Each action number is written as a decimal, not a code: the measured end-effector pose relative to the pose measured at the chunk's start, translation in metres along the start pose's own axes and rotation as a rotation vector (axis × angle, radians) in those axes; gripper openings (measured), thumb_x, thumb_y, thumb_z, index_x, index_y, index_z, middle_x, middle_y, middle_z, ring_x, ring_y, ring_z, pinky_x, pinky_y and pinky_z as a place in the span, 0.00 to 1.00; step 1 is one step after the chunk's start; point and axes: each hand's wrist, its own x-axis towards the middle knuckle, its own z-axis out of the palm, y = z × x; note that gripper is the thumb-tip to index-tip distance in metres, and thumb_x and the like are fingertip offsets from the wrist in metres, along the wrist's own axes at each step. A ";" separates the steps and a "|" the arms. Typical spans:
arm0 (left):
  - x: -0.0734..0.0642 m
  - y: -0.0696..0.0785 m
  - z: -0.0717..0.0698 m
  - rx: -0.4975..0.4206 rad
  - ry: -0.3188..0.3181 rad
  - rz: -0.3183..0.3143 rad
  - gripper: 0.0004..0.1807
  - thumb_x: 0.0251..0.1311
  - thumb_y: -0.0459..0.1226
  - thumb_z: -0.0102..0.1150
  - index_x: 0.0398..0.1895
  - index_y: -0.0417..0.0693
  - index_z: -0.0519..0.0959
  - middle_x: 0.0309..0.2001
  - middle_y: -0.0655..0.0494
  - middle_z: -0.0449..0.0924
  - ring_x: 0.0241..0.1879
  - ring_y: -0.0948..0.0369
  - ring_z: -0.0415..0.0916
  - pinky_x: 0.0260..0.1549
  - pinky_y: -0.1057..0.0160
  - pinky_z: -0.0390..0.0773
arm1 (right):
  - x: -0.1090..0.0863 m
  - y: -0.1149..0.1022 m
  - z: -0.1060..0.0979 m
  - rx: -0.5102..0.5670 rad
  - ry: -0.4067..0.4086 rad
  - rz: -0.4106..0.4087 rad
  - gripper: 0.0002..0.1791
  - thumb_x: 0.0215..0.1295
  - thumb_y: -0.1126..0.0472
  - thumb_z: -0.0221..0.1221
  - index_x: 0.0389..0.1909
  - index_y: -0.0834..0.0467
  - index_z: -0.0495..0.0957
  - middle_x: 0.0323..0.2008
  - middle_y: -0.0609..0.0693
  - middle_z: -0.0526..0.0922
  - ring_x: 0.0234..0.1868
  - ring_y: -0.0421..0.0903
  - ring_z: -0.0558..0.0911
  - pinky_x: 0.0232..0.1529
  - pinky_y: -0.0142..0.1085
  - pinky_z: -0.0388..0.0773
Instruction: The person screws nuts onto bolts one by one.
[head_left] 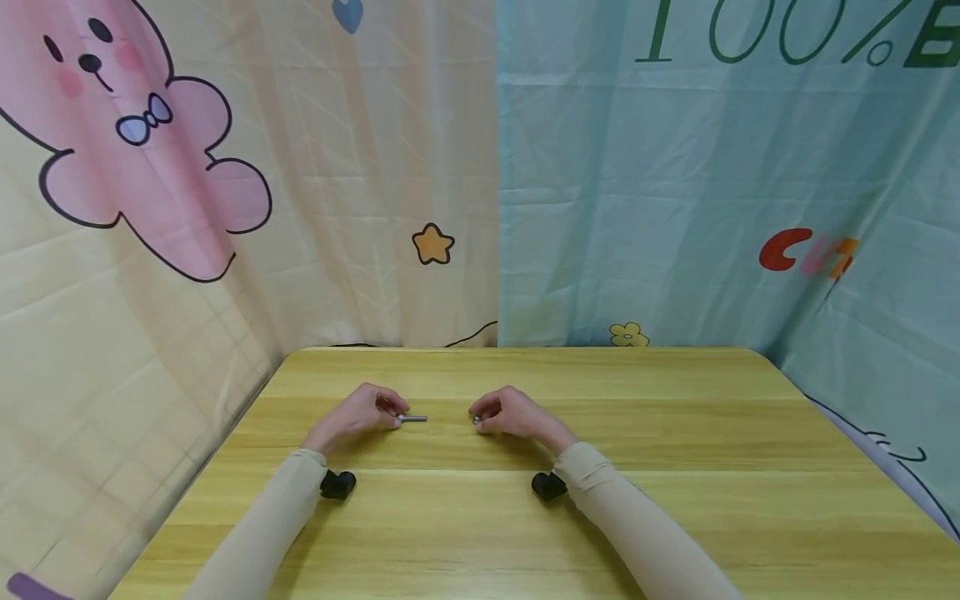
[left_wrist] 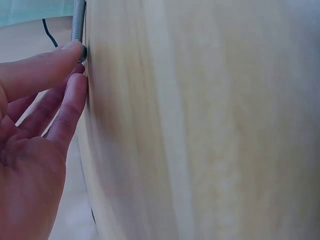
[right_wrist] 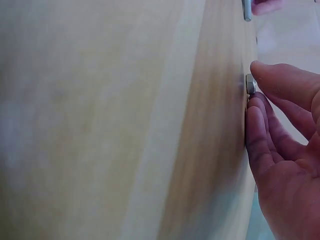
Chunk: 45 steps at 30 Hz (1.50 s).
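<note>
A threaded metal bolt (head_left: pixel 415 418) is pinched at its head end by my left hand (head_left: pixel 369 414), its shank pointing right toward the other hand. In the left wrist view, the ridged shank of the bolt (left_wrist: pixel 78 22) runs upward past the thumb tip. My right hand (head_left: pixel 513 414) pinches a small metal nut (right_wrist: pixel 250 84) between thumb and fingers, and the fingers partly cover it. A gap separates the bolt's tip from the nut, and both hands are low over the tabletop.
The wooden table (head_left: pixel 450 533) spreads under both arms. Black wrist cameras (head_left: pixel 338 485) sit below the cuffs. Printed curtains (head_left: pixel 360 167) stand right behind the table's far edge and along both sides.
</note>
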 end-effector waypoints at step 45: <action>0.000 0.008 0.009 0.009 0.078 -0.002 0.06 0.61 0.25 0.61 0.38 0.36 0.85 0.36 0.52 0.83 0.36 0.59 0.74 0.38 0.60 0.74 | 0.004 -0.003 0.000 -0.052 0.018 0.026 0.04 0.61 0.68 0.66 0.36 0.60 0.86 0.29 0.46 0.84 0.30 0.37 0.77 0.34 0.30 0.76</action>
